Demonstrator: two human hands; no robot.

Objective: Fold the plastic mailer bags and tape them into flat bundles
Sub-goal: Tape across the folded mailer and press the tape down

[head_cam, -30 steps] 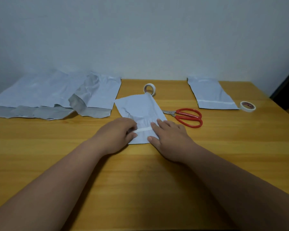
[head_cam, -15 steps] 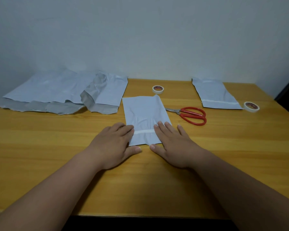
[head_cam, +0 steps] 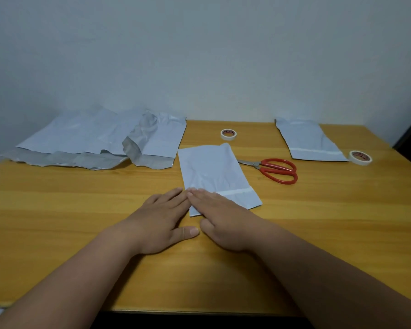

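From the head view we see the folded mailer bag lying flat at the middle of the wooden table, a strip of white tape across its near end. Our right hand presses on its near left corner, fingers straight; our left hand lies flat just beside it on the wood — neither grips anything. Red scissors sit just right of the bag. Unfolded mailers lie far left, a taped bundle far right, one tape roll behind the bag and another beside the bundle.
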